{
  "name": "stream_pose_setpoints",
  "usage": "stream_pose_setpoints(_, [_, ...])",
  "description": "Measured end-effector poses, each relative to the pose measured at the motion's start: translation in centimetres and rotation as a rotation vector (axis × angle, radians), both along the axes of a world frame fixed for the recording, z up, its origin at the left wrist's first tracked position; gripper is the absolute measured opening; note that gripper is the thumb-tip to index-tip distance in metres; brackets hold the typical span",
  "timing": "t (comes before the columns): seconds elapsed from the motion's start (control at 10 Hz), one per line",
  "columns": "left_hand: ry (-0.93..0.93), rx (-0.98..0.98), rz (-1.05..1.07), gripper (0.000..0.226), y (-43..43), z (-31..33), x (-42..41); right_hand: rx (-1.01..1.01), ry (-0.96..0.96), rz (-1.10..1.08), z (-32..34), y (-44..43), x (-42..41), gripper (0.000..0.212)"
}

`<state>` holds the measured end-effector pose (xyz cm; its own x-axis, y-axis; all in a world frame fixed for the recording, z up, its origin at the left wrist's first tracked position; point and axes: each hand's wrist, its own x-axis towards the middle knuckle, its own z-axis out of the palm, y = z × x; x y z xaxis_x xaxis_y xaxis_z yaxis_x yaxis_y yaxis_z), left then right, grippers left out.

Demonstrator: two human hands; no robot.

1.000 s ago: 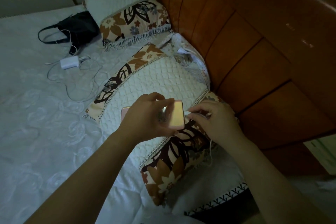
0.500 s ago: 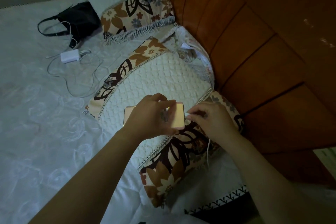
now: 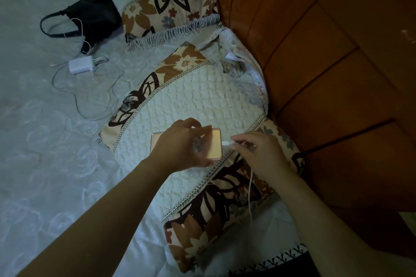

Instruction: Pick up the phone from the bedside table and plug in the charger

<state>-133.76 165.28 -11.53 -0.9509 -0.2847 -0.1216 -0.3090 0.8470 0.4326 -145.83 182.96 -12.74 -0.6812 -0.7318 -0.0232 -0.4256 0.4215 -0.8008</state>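
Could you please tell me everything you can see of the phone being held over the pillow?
The phone is a slim, pinkish-gold slab with rounded corners, lying roughly flat, lengthwise left to right, just above the white quilted pillow. The left hand grips it from above, hiding its middle. The right hand holds a white cable plug at its right end.

Phone on pillow, bag behind
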Motion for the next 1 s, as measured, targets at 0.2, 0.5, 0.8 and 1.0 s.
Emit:
stream_pose_setpoints(0.2, [-0.065, 0.009, 0.08, 0.089, -1.2, -3.5, -2.4, 0.064, 0.017, 0.068, -3.4, -2.2, -3.1, 0.013])
stream_pose_setpoints(0.5, [-0.095, -0.015, 0.115, 0.082, -3.0, -8.7, -6.4, 0.152, 0.048, 0.137, -9.1, -4.9, -7.5, 0.014])
stream_pose_setpoints(0.8, [-0.18, -0.006, 0.12, 0.083, -2.8, -10.4, -6.7, 0.207, 0.01, 0.177, -10.2, -5.6, -8.8, 0.013])
stream_pose_setpoints(1.0, [-0.19, -0.022, 0.165, 0.088, -2.7, -8.4, -5.5, 0.183, -0.008, 0.185, -8.1, -5.3, -8.3, 0.029])
